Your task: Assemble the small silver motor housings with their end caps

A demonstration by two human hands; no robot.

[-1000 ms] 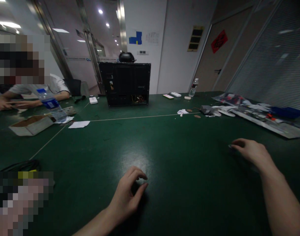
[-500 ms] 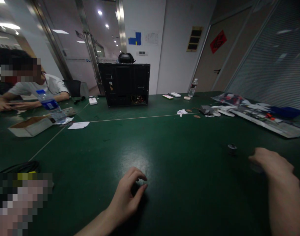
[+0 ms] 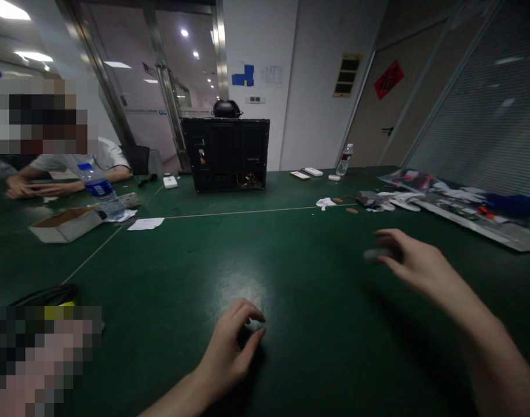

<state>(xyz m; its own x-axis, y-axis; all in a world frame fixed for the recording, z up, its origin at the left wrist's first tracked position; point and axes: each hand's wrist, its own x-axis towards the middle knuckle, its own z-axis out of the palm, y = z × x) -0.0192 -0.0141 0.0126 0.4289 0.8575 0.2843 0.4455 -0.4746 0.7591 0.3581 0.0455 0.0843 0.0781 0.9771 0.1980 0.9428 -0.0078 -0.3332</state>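
Note:
On the left side of the green table (image 3: 291, 255), my left hand (image 3: 232, 341) rests with curled fingers. A gap shows between its thumb and fingertips, and I see nothing held there. Above the table at the right is my right hand (image 3: 412, 258), with a small greyish rounded object (image 3: 375, 254) between its thumb and fingers. The object is blurred by motion and partly covered by the fingers, so its exact kind cannot be made out. A shadow of the hand falls on the table below.
A black cabinet-like case (image 3: 230, 153) stands at the back. At left are a water bottle (image 3: 102, 194), an open box (image 3: 69, 226) and black cable (image 3: 43, 295); a person (image 3: 112, 156) sits beyond. Parts and bags (image 3: 460, 211) lie at right, with another bottle (image 3: 345, 159) behind.
My right hand has moved left and up from the table's right side, carrying the small object. The small dark spool-like thing seen there earlier no longer shows on the table. My left hand stays put.

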